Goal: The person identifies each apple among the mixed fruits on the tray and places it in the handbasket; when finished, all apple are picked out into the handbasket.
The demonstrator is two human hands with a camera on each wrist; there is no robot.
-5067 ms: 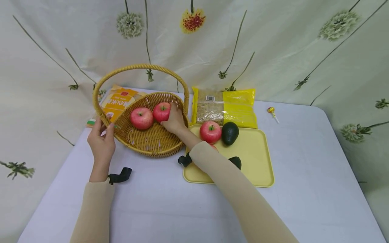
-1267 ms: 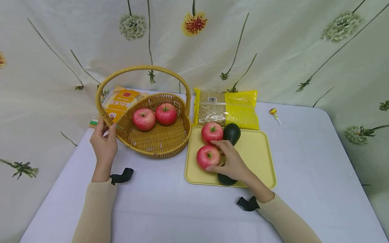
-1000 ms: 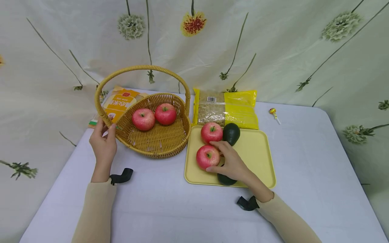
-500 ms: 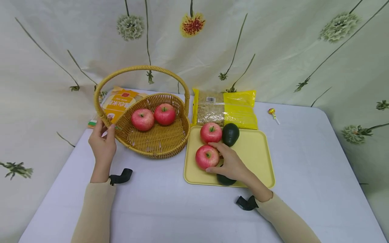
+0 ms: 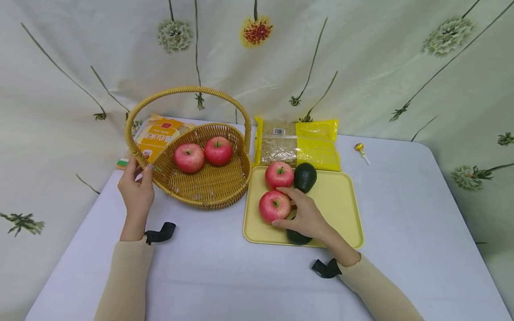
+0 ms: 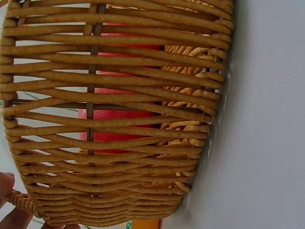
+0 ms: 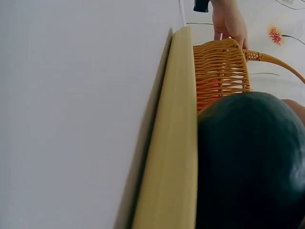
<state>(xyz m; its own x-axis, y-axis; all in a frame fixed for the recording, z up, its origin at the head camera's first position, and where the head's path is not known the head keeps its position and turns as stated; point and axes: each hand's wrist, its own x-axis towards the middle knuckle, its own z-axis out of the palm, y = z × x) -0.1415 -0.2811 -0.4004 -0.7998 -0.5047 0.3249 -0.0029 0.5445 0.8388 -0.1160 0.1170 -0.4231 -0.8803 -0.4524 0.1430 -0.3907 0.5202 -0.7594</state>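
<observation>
A wicker basket (image 5: 209, 191) with a tall arched handle stands at the left of the table. My left hand (image 5: 137, 196) grips it where the handle meets the rim. Inside lie two red apples, one apple (image 5: 189, 158) left of the other apple (image 5: 218, 150). On the yellow tray (image 5: 337, 214), my right hand (image 5: 307, 215) holds the nearer apple (image 5: 274, 206) between thumb and fingers. Another apple (image 5: 279, 174) sits just behind it, beside a dark avocado (image 5: 305, 177). A second avocado (image 7: 252, 157), partly hidden under my right hand in the head view, fills much of the right wrist view.
Behind the tray lies a yellow food packet (image 5: 297, 142) with a clear window. An orange packet (image 5: 160, 136) is partly covered by the basket. A lollipop (image 5: 361, 151) lies at the back right. Patterned cloth (image 5: 361, 67) hangs behind the table.
About five seconds ago my right hand was on an apple in the basket. Since then it has moved right to the nearer apple on the tray. The left hand has kept its grip.
</observation>
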